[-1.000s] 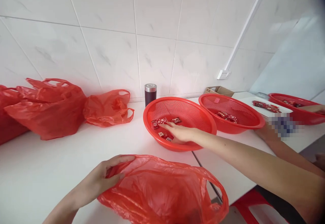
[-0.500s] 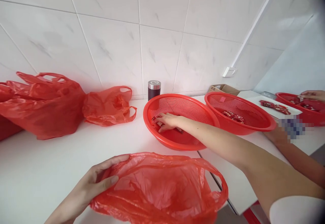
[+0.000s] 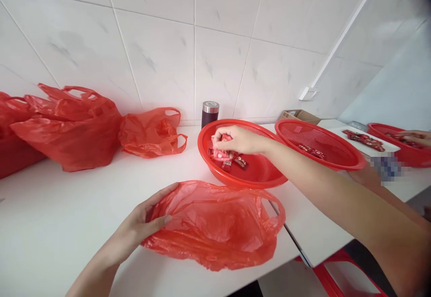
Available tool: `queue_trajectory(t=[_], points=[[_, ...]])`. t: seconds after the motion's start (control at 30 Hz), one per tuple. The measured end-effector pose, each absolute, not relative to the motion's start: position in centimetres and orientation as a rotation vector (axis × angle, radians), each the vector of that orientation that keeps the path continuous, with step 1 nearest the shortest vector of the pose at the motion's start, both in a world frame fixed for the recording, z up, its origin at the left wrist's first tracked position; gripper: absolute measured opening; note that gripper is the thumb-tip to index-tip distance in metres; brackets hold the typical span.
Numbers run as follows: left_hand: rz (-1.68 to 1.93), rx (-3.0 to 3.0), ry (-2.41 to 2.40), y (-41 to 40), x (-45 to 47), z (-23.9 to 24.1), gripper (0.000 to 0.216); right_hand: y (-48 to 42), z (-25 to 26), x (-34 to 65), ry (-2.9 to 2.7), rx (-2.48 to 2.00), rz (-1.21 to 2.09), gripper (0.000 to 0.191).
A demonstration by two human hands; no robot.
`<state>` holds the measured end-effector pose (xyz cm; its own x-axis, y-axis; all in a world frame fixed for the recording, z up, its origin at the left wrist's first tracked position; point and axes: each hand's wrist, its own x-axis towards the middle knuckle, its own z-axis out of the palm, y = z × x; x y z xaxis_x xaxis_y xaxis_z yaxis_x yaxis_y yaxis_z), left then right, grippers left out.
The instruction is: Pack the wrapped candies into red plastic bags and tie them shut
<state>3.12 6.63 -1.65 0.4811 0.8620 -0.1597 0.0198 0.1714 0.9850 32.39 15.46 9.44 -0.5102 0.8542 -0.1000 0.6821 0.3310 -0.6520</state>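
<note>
My left hand [image 3: 148,218] grips the left side of a red plastic bag [image 3: 215,254], thumb and fingers spread round its rim. The bag's mouth gapes upward at the table's front edge, and one handle loop stands at its right. Above the near red colander [image 3: 247,181], my right hand [image 3: 234,140] is closed on small red wrapped packets [image 3: 221,153]; how many is hidden by the fingers. A few more packets [image 3: 240,162] lie on the colander's bottom, below the hand.
A dark tumbler [image 3: 210,115] stands behind the colander. Filled red bags [image 3: 84,139] and a slack one [image 3: 151,137] lie at left. To the right are a second colander [image 3: 323,164], a cardboard box [image 3: 299,115], and a co-worker's hand [image 3: 415,136] at a third colander [image 3: 404,153].
My right hand has risen from the colander's bottom with packets in its fingers. My left hand still holds the bag. The view has shifted slightly.
</note>
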Motion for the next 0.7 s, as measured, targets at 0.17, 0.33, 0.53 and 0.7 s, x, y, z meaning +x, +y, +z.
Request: queue_trajectory(t=[0.17,0.33,0.53,0.7], points=[[0.648,1.268,0.828,6.5,2.9,-1.8,0.071,7.1,8.4,28.0,-2.656,-1.295,0.957,0.013],[0.692,1.279,0.755,6.4,2.9,-2.3,0.072,8.6,7.9,28.2,-2.514,-1.245,0.836,0.038],[0.703,1.224,0.654,6.5,3.2,-2.4,0.071,19.2,6.0,35.9,-2.396,-1.956,0.483,0.084],[0.721,1.185,0.675,6.5,3.1,-2.9,0.076,22.2,1.9,40.7,-2.539,-2.172,0.596,0.097]])
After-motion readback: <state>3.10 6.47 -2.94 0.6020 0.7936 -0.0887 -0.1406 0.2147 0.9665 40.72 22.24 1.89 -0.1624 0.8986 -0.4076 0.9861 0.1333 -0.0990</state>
